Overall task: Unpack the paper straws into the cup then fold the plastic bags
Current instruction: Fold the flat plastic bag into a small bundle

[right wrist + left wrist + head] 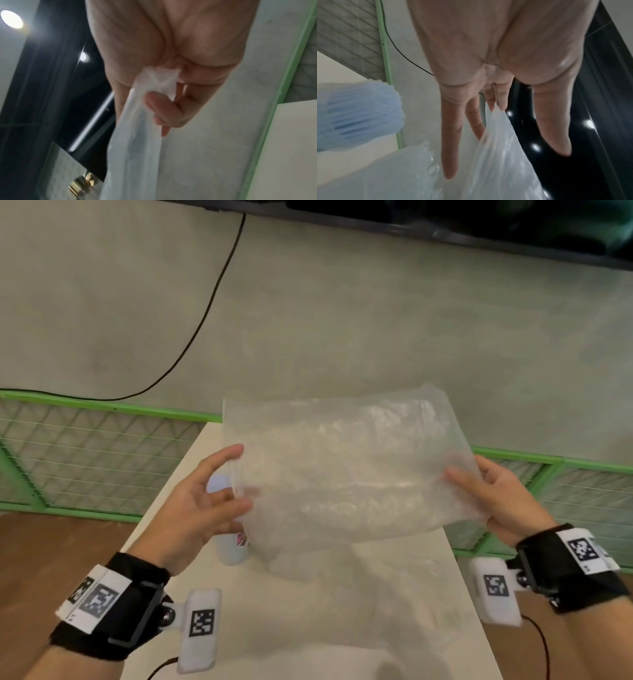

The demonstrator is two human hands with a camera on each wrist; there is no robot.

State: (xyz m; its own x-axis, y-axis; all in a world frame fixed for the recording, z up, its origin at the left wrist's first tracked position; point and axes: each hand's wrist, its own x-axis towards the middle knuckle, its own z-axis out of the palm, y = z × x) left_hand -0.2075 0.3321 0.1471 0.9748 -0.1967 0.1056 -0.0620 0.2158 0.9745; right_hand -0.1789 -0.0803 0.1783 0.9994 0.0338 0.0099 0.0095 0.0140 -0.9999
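I hold a clear crinkled plastic bag stretched in the air over the white table. My right hand pinches its right corner between thumb and fingers; the right wrist view shows that corner bunched in the right hand. My left hand is at the bag's left edge. In the left wrist view the bag is caught at two bent fingertips, with the thumb and other fingers straight. Behind the left hand stands a white cup full of light blue straws.
A second clear bag lies flat on the table under the held one. A green-framed wire fence runs behind the table, with a black cable on the grey wall above it. Brown wooden floor lies on both sides.
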